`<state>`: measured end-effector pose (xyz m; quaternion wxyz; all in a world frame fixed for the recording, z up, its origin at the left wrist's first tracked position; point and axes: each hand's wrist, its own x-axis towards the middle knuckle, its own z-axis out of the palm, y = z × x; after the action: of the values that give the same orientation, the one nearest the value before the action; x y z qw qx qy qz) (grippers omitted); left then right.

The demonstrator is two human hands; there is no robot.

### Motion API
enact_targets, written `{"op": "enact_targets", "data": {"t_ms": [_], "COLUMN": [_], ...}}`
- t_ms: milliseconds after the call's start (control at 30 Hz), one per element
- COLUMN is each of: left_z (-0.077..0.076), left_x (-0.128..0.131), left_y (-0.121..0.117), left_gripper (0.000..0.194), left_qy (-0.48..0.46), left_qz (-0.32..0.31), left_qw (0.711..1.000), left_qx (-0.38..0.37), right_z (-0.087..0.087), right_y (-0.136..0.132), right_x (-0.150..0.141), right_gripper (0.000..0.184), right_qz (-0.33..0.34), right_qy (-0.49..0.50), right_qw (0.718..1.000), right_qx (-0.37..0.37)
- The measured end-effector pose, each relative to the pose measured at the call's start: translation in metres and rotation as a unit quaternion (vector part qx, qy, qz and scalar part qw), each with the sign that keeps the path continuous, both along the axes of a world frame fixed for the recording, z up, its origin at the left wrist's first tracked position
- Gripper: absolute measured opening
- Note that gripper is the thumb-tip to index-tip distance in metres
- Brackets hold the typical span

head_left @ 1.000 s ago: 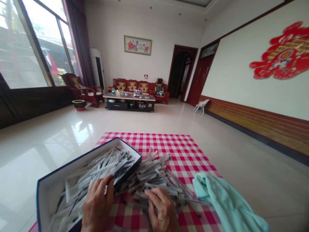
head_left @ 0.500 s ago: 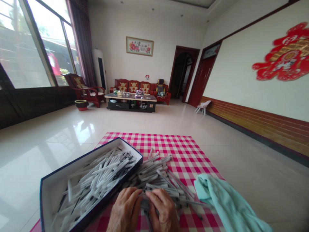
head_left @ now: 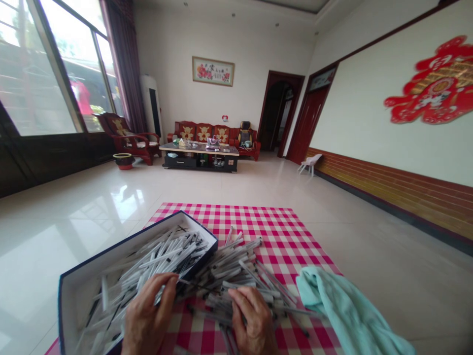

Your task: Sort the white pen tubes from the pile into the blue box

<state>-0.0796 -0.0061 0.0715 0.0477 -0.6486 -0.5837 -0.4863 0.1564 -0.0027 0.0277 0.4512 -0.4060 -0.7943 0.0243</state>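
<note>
Left hand (head_left: pixel 148 315) has shifted back from the loose pile to the rim of the navy-edged box (head_left: pixel 111 260), fingers (head_left: pixel 162 291) curled over white pens (head_left: pixel 166 259) inside; any pinch cannot be determined. Right hand (head_left: pixel 254 315) rests, fingers slightly spread, on loose pens (head_left: pixel 236 266) atop the pink-checked cloth (head_left: pixel 291 246), near a teal towel (head_left: pixel 332 301).

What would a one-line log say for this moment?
left hand: at pens in blue-edged box | right hand: on loose pens | under: pink checked cloth

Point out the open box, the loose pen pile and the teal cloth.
open box (head_left: pixel 121 245), head view, far rim
loose pen pile (head_left: pixel 236 266), head view, middle of pile
teal cloth (head_left: pixel 343 308), head view, middle of cloth
</note>
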Motion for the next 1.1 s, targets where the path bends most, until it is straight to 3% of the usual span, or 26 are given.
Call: {"op": "enact_targets", "data": {"t_ms": [167, 267, 400, 533, 633, 700, 800, 933, 1033, 1100], "left_z": [0.007, 0.001, -0.006, -0.004, -0.004, -0.008, -0.014, -0.024, -0.034, -0.041], "left_x": [-0.032, -0.04, -0.04, -0.028, -0.014, -0.002, 0.021, 0.055, 0.071, 0.076], "left_y": [-0.001, 0.003, 0.009, 0.01, 0.008, 0.007, 0.002, -0.007, -0.011, -0.01], "left_gripper": [0.024, 0.024, 0.023, 0.028, 0.027, 0.025, 0.021, 0.023, 0.031, 0.032], "left_qy": [-0.016, 0.039, 0.115, 0.119, 0.092, 0.07, 0.044, 0.039, 0.028, 0.012], "left_qz": [0.216, 0.266, 0.256, 0.213, 0.16, 0.102, -0.024, -0.184, -0.223, -0.225], "left_qw": [0.976, 0.963, 0.96, 0.97, 0.982, 0.992, 0.998, 0.982, 0.974, 0.974], "left_qx": [0.003, -0.005, -0.017, 0.016, 0.033, 0.038, 0.035, 0.018, 0.028, 0.028], "right_z": [0.0, 0.0, -0.002, -0.001, 0.006, 0.013, 0.023, 0.027, 0.025, 0.021], "right_y": [0.0, 0.001, 0.003, 0.005, 0.003, 0.0, -0.002, 0.002, 0.006, 0.008], "right_x": [0.0, 0.0, 0.001, 0.003, 0.003, 0.002, 0.001, 0.001, -0.001, -0.004], "right_gripper": [0.035, 0.036, 0.035, 0.036, 0.033, 0.026, 0.018, 0.019, 0.019, 0.019], "right_qz": [-0.003, -0.002, -0.011, -0.014, -0.014, -0.014, 0.001, 0.063, 0.104, 0.121], "right_qy": [0.009, 0.012, 0.02, 0.057, 0.131, 0.214, 0.388, 0.586, 0.673, 0.702], "right_qw": [1.0, 1.0, 0.999, 0.997, 0.99, 0.977, 0.917, 0.781, 0.691, 0.649], "right_qx": [0.01, 0.017, 0.04, 0.055, 0.051, 0.009, -0.095, -0.206, -0.242, -0.267]}}
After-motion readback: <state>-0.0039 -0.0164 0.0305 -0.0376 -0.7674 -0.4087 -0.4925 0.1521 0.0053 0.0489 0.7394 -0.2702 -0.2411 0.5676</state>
